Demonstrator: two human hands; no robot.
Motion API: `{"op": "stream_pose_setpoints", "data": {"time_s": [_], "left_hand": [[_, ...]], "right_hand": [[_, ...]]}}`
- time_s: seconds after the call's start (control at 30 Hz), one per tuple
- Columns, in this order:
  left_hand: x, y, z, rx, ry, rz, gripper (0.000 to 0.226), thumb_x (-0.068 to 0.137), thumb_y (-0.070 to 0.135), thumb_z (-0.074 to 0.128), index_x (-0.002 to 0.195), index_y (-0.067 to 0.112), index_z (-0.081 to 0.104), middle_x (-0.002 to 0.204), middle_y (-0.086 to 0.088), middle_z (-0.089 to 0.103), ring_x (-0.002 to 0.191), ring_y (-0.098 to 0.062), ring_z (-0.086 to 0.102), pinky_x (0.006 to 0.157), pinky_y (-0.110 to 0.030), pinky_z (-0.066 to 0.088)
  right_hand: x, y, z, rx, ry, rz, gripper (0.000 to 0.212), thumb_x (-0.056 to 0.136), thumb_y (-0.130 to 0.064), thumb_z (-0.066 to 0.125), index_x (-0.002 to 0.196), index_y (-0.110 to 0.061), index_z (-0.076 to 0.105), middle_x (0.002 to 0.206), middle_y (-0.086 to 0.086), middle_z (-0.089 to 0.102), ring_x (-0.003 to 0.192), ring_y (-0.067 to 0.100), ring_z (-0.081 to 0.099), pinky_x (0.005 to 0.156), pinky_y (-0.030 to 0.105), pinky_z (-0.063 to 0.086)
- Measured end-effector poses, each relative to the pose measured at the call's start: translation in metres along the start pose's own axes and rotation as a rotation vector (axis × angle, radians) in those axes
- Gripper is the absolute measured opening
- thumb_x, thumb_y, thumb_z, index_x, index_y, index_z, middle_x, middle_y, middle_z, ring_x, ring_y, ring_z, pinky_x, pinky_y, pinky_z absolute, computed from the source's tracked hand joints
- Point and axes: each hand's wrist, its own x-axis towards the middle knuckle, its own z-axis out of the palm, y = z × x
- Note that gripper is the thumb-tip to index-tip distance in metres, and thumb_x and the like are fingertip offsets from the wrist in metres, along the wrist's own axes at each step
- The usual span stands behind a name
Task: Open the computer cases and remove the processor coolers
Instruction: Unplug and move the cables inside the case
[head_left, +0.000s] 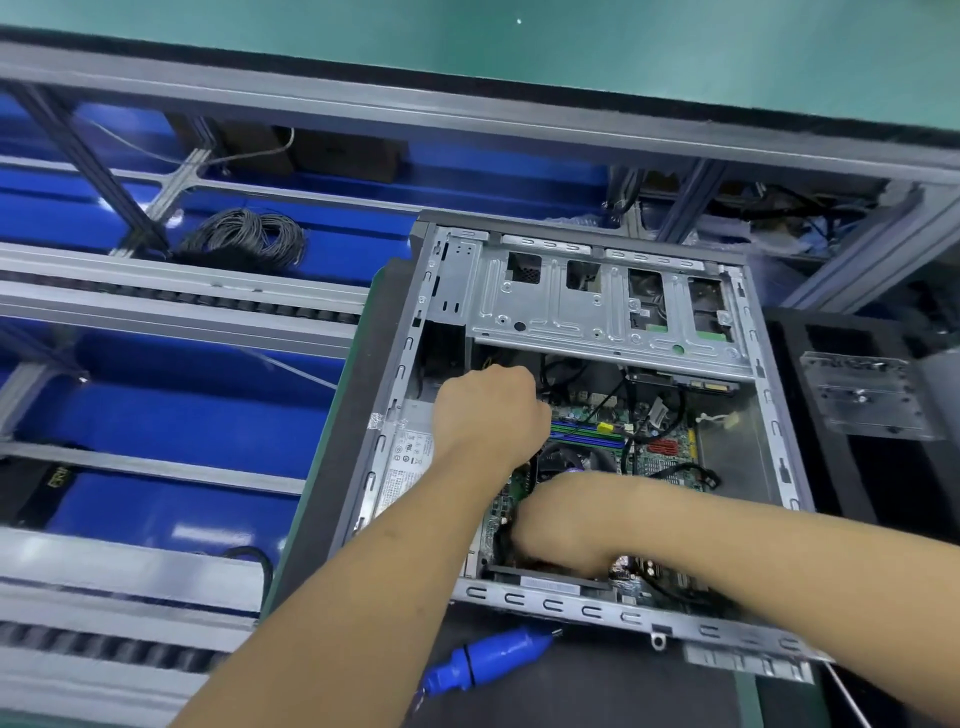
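Head view: processor cooler (566, 462) lies between both hands' hidden fingers.

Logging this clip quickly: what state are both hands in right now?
Left hand: fingers curled, inside the open computer case; what it grips cannot be told.
Right hand: down over the processor cooler; fingers hidden, cannot be told.

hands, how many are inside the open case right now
2. The left hand is by the power supply; the right hand is lower, over the cooler. Their fingers are hidden.
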Motion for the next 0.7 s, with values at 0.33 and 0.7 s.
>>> {"op": "stream_pose_setpoints", "data": {"time_s": [0.33, 0.7], "left_hand": [[0.001, -0.001, 0.001, -0.019, 0.003, 0.008, 0.026, 0.088, 0.029, 0.048, 0.065, 0.016, 0.049, 0.058, 0.001, 0.053, 0.049, -0.021, 0.048, 0.049, -0.026, 0.027], [0.012, -0.006, 0.006, 0.022, -0.018, 0.000, 0.022, 0.084, 0.032, 0.047, 0.070, 0.017, 0.052, 0.062, 0.000, 0.057, 0.052, -0.022, 0.053, 0.051, -0.026, 0.035]], "right_hand": [[-0.028, -0.004, 0.034, 0.906, 0.517, 0.133, 0.020, 0.092, -0.012, 0.064, 0.110, -0.017, 0.071, 0.099, -0.011, 0.068, 0.073, -0.018, 0.055, 0.068, 0.000, 0.038], [-0.088, 0.048, 0.068, 0.375, 0.260, 0.756, 0.016, 0.085, 0.003, 0.050, 0.081, -0.012, 0.054, 0.077, 0.003, 0.054, 0.075, 0.027, 0.060, 0.063, 0.038, 0.052]]}}
